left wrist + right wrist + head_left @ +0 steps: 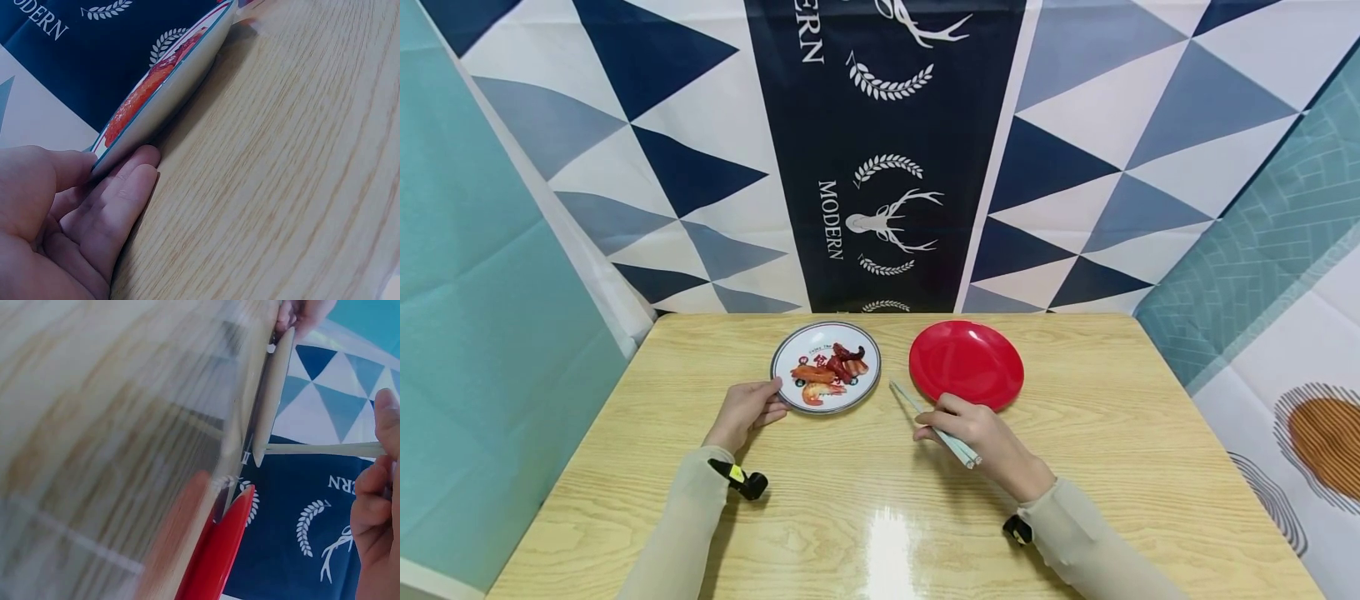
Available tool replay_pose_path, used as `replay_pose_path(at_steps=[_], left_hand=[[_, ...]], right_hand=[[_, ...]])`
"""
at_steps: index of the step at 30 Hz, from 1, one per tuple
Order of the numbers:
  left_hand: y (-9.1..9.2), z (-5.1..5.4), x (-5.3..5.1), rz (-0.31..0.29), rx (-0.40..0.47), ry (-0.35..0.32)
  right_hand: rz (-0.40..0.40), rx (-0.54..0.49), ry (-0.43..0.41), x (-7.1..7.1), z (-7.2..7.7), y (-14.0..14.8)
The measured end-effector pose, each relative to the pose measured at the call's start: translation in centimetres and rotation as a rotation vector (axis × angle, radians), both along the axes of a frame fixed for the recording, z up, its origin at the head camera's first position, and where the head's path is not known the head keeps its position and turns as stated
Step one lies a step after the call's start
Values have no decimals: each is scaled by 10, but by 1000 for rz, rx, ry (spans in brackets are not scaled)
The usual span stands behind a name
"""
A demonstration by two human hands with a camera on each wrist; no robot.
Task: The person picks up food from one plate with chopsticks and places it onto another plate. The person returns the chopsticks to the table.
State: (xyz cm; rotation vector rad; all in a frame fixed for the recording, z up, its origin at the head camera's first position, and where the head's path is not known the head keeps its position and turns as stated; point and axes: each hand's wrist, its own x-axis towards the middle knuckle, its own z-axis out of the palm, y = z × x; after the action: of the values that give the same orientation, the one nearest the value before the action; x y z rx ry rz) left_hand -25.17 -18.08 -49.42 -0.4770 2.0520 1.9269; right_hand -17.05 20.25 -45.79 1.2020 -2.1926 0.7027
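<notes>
A white plate (pixel 786 354) with a dark rim stands on the table, bearing several pieces of food, among them a shrimp (pixel 820 392) and dark reddish meat pieces (pixel 842 360). My left hand (pixel 749 410) pinches its near-left edge, thumb at the rim and fingers underneath, as the left wrist view shows. A pair of pale green chopsticks (pixel 952 444) is held in my right hand (pixel 973 431). Their tips point toward the gap between the two plates, with no food between them. Just beyond my right hand lies a red plate (pixel 966 362) with nothing on it.
The wooden table (pixel 835 500) carries both plates near its back edge. Behind it hangs a patterned cloth (pixel 887 167) with triangles and deer heads. Teal cloth (pixel 475 292) borders the left side, and a patterned sheet (pixel 1285 333) lies to the right.
</notes>
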Motion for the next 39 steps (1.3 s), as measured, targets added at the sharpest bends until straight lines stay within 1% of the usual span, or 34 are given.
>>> replay_pose_path(at_steps=[3,8,10,14,19,27,31,39], left_hand=[[0,0,0,0,3,-1],[0,-1,0,0,3,-5],[0,-1,1,0,2,-6],[0,-1,0,2,0,-10],[0,-1,0,5,2,-13],[0,0,1,3,4,-11],[0,0,1,1,-2,-9],[0,1,0,-4,-9,-7]], right_hand=[[7,13,-35,0,0,1],[17,43,-126,3,1,2],[13,54,-141,3,1,2],[-10,81,-128,3,-1,2],[-12,106,-110,4,-3,4],[-13,147,-170,5,-5,5],[-8,159,-181,5,-8,4],[10,205,-146,5,-9,-3]])
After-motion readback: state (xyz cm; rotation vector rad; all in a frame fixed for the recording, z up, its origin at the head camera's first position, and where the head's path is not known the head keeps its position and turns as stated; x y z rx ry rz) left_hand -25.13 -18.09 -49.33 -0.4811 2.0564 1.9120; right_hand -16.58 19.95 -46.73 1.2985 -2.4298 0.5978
